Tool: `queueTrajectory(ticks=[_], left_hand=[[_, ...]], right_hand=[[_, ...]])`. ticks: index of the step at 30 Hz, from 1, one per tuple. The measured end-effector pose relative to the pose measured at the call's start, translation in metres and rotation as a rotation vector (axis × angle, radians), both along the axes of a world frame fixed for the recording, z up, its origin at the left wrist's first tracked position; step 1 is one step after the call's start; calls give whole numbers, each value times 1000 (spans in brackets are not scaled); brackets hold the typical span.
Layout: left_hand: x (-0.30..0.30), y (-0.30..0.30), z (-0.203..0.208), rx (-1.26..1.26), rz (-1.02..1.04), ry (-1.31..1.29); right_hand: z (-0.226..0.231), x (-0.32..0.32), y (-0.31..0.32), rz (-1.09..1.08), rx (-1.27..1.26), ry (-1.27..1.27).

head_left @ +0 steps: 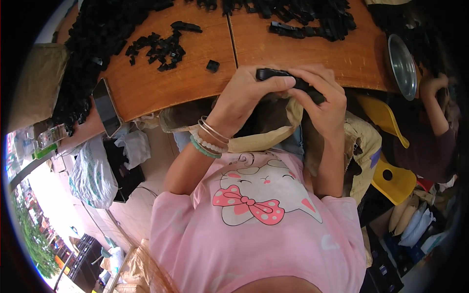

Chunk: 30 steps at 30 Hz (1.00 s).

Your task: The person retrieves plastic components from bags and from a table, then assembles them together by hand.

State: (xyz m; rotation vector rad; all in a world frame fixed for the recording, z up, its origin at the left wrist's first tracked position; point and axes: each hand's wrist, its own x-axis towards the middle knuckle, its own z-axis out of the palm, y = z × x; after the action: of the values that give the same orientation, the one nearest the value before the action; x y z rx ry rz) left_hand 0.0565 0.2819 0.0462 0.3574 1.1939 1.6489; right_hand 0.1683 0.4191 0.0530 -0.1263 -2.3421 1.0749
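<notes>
Just off the front edge of the table, a long black plastic part [270, 74] is held between both my hands. My left hand [246, 95] grips one end, its thumb lying along the part's side. Around the other end curl the fingers of my right hand [325, 100], whose upper fingers are slightly smeared by motion. The part's far end is partly hidden by those fingers. On the table, a small black square piece [212, 66] lies nearest my left hand, and beyond it is a loose cluster of small black plastic pieces [161, 51].
Large heaps of black parts [93, 34] line the table's left and far side. A phone [107, 107] lies at the left edge. A metal bowl [403, 66] stands at the right edge, near another person's arm [435, 102]. An open brown paper sack [264, 139] sits below my hands.
</notes>
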Motion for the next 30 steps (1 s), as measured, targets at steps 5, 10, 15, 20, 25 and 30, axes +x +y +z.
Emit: queueTrajectory(ticks=[5, 10, 15, 20, 25, 30], left_hand=[[-17, -26, 0, -132, 84, 763], [-64, -72, -13, -329, 511, 1066], [-101, -108, -35, -598, 670, 1444], [-148, -112, -57, -689, 646, 1603], [-174, -115, -75, -851, 489, 1554], [-156, -116, -84, -781, 420, 1526]], right_hand=[[-24, 24, 6, 132, -325, -380], [-22, -23, 3, 194, -185, -332], [-37, -181, 44, 101, 117, 99], [-83, -278, 62, 119, 626, -53], [-89, -281, 27, 122, 977, -136], [-85, -248, 14, 265, 762, -101]])
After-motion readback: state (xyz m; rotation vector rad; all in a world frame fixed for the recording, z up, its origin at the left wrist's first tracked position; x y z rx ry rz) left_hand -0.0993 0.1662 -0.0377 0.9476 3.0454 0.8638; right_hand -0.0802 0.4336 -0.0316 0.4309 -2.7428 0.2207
